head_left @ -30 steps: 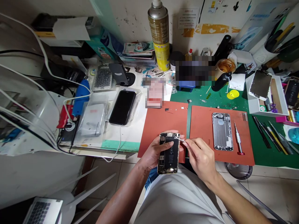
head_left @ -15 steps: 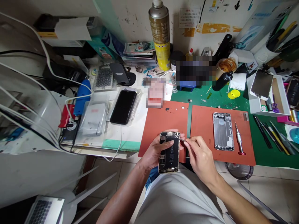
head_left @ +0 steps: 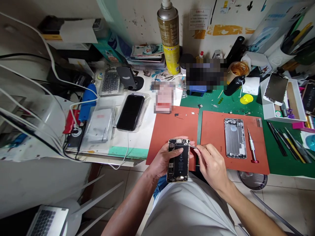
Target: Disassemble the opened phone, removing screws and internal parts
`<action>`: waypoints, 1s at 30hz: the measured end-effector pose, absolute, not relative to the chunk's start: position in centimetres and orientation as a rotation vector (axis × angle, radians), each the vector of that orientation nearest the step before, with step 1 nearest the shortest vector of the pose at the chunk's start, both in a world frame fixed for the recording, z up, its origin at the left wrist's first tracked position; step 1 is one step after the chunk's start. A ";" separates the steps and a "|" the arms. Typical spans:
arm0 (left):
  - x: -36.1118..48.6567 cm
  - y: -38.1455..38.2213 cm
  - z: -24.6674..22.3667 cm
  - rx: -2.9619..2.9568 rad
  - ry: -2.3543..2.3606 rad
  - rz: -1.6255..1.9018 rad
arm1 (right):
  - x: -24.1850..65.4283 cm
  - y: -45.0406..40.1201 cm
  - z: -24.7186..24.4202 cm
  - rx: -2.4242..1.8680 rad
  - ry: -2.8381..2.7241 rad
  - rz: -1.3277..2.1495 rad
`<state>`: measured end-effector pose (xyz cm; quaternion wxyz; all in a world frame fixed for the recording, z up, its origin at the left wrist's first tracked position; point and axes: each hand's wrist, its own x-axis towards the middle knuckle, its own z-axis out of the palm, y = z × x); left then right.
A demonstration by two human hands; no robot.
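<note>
An opened phone (head_left: 181,164), its black battery and inner parts showing, is held upright over the front edge of the table. My left hand (head_left: 166,160) wraps round it from the left, thumb on the battery and fingertips showing past the right edge. Pinched in my right hand (head_left: 211,164) is a thin metal tool (head_left: 192,146), probably tweezers, whose tip reaches the phone's upper right corner. To the right, an empty phone housing (head_left: 235,138) lies on a red-brown mat (head_left: 211,131), beside a silver screwdriver (head_left: 251,146) with a red end.
Several pens or tools (head_left: 287,141) lie on the green mat (head_left: 273,164) at right, below a white box (head_left: 296,108). A black phone (head_left: 130,112) with a white cable lies left of another red-brown mat (head_left: 159,137). A spray can (head_left: 169,39) stands at the back.
The metal tool's tip has moved left, from the phone's right edge onto its upper right corner. The phone and my left hand have hardly moved.
</note>
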<state>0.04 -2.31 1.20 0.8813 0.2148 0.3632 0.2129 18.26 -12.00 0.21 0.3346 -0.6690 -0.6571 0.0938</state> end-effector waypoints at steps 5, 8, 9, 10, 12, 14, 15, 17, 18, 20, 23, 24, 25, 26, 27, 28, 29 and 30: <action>0.0 -2.3 1.0 0.468 0.756 0.446 | 18.1 -11.9 -0.1 -1.662 -1.695 0.195; -0.1 -2.3 0.9 0.461 0.754 0.446 | 18.0 -11.8 -0.3 -1.654 -1.680 0.173; -0.1 -2.3 0.9 0.452 0.753 0.446 | 17.9 -11.8 -0.4 -1.659 -1.671 0.171; -0.1 -2.3 0.8 0.442 0.751 0.447 | 17.8 -11.8 -0.4 -1.664 -1.660 0.170; -0.1 -2.3 0.8 0.426 0.745 0.450 | 17.6 -11.7 -0.6 -1.671 -1.633 0.162; -0.1 -2.4 0.7 0.416 0.739 0.458 | 17.3 -11.7 -0.8 -1.678 -1.604 0.143; 0.0 -2.4 0.8 0.411 0.740 0.463 | 17.1 -11.7 -0.8 -1.688 -1.591 0.131; 0.0 -2.5 0.8 0.403 0.749 0.473 | 16.7 -11.8 -1.0 -1.716 -1.574 0.118; 0.0 -2.5 0.8 0.402 0.754 0.481 | 16.5 -11.8 -1.1 -1.730 -1.566 0.117; 0.0 -2.6 0.8 0.407 0.758 0.497 | 16.2 -11.8 -1.2 -1.751 -1.551 0.119; 0.0 -2.7 0.6 0.410 0.764 0.514 | 15.7 -11.8 -1.3 -1.768 -1.518 0.114; 0.0 -2.7 0.6 0.405 0.771 0.516 | 15.6 -11.8 -1.3 -1.773 -1.506 0.114; 0.0 -2.7 0.6 0.399 0.779 0.517 | 15.5 -11.8 -1.3 -1.777 -1.495 0.118; 0.0 -2.7 0.6 0.393 0.788 0.519 | 15.4 -11.8 -1.3 -1.779 -1.485 0.126; 0.0 -2.7 0.6 0.388 0.795 0.521 | 15.4 -11.8 -1.3 -1.780 -1.478 0.137; 0.0 -2.7 0.6 0.385 0.800 0.522 | 15.3 -11.8 -1.4 -1.781 -1.471 0.148; 0.0 -2.7 0.6 0.383 0.802 0.521 | 15.3 -11.8 -1.4 -1.783 -1.466 0.158; 0.1 -2.7 0.6 0.382 0.801 0.520 | 15.2 -11.8 -1.4 -1.784 -1.461 0.163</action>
